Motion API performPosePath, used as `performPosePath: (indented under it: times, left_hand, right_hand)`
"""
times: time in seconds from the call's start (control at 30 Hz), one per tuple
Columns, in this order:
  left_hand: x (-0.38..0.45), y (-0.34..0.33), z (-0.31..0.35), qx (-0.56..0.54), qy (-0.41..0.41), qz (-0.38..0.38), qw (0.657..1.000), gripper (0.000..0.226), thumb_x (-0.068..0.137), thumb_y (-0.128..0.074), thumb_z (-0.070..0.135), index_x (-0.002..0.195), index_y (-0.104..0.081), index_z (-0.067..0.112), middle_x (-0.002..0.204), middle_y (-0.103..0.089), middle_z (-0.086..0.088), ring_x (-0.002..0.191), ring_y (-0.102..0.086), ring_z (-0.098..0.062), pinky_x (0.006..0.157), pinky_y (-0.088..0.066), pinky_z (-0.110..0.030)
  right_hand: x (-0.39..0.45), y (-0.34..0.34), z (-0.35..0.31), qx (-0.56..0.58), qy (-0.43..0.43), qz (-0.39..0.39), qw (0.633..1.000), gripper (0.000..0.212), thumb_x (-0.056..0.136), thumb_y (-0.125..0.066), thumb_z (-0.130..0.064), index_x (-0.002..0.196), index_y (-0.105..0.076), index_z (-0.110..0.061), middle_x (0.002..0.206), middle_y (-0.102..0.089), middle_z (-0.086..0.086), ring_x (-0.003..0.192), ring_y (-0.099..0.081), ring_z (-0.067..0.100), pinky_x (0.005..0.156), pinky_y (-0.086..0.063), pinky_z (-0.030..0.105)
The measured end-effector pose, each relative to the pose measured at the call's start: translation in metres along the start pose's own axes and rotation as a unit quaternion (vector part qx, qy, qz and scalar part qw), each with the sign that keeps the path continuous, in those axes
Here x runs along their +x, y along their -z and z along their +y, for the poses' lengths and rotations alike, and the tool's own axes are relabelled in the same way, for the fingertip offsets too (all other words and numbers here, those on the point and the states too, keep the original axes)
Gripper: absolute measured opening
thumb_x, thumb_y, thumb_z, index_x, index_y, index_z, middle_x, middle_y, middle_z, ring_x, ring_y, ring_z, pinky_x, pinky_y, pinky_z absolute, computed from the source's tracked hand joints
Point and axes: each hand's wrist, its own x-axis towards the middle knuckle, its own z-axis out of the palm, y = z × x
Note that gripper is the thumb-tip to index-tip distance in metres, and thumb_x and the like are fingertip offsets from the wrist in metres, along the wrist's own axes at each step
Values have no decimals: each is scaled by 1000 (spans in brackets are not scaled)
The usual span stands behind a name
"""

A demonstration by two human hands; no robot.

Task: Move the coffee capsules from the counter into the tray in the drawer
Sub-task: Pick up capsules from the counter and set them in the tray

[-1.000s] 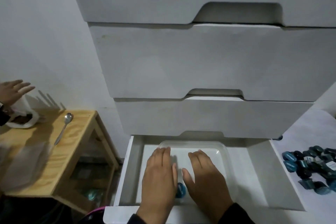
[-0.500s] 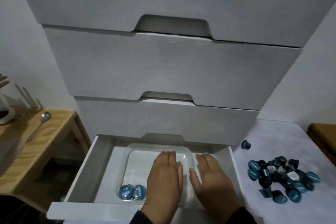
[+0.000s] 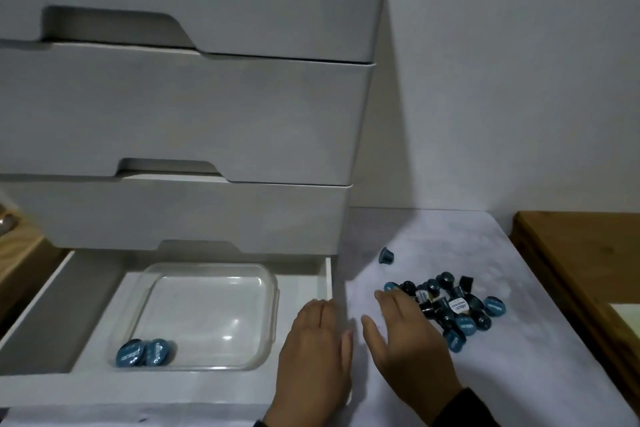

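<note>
A clear plastic tray [image 3: 270,291] lies in the open bottom drawer [image 3: 41,291]. Two blue coffee capsules [image 3: 145,352] rest in the tray's near left corner. On the white counter [image 3: 519,357] to the right, a pile of several blue and black capsules [image 3: 457,308] lies spread out, with one stray capsule [image 3: 386,255] behind it. My right hand [image 3: 405,340] is flat and empty, its fingertips touching the pile's left edge. Flat and empty too, my left hand [image 3: 315,354] hovers over the drawer's right rim, beside the tray.
Three shut white drawers [image 3: 180,114] stack above the open one. A wooden board [image 3: 581,270] borders the counter on the right. A wooden table edge [image 3: 17,246] shows at the far left.
Both hands have left the tray and moved right. The right hand now reaches the capsule pile on the counter. The view has swung right, and two capsules lie uncovered in the tray.
</note>
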Motion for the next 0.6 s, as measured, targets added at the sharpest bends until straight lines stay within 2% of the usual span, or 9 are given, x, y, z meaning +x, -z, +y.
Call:
performPosePath:
  times: [0.07,0.13,0.27,0.33,0.4,0.43,0.5,0.53,0.6]
  left_hand:
    - [1,-6,9,-6,5,-20,1000,50,95,-32,47,141,-24,29,146,-34,8,132,-34,-6,109,-28,-18]
    - [4,-14,17,4,-5,-38,999,53,95,-32,48,143,-20,29,150,-28,7,136,-29,-8,112,-24,-22]
    - [10,-24,38,-15,-34,-48,998,50,97,-33,45,143,-22,30,149,-30,8,134,-30,-7,108,-26,-19]
    - [15,-37,47,-33,-44,-55,997,46,98,-33,40,141,-26,27,144,-34,6,130,-34,-8,104,-30,-19]
    - [15,-56,52,-27,-45,-73,996,43,98,-36,36,139,-32,24,140,-40,4,125,-40,-10,100,-35,-21]
    - [14,-65,52,-13,-53,-78,995,40,96,-40,34,135,-39,23,134,-46,4,120,-47,-10,96,-40,-20]
    - [10,-85,51,7,-71,-74,995,35,81,-64,32,115,-60,23,108,-64,6,93,-63,-7,76,-48,-13]
    - [8,-94,49,5,-72,-68,995,37,68,-77,32,103,-67,23,93,-68,8,80,-66,-4,67,-49,-10]
    - [8,-115,49,3,-51,-84,995,45,52,-87,28,93,-70,24,82,-70,9,71,-66,-2,61,-49,-8]
  right_hand:
    - [-4,1,9,-8,29,-30,999,22,86,-58,-12,73,-68,3,85,-70,21,77,-64,37,63,-57,37]
    - [-6,1,20,-8,23,-83,996,28,89,-51,-15,72,-68,-1,87,-71,21,78,-66,35,63,-58,37]
    - [-14,11,34,98,-150,-120,976,31,80,-51,-33,95,-64,-10,86,-67,4,76,-65,16,63,-55,20]
    - [-23,10,46,98,-181,-143,968,35,79,-47,-38,98,-63,-13,90,-68,2,79,-67,14,59,-53,18]
    - [-34,7,58,88,-194,-163,963,32,77,-59,-35,99,-62,-13,94,-68,4,83,-68,16,59,-53,19]
    - [-39,3,63,87,-193,-171,962,32,75,-68,-31,99,-62,-12,94,-68,4,83,-68,17,59,-54,21]
    - [-47,-4,75,90,-193,-206,955,33,72,-75,-24,99,-61,-11,93,-66,5,82,-66,19,58,-54,24]
    - [-49,-6,81,96,-195,-223,950,31,74,-73,-22,101,-60,-12,94,-65,5,83,-65,20,59,-54,25]
    - [-55,-14,93,108,-182,-247,946,31,75,-72,-21,102,-60,-13,95,-63,4,83,-64,20,59,-54,25]
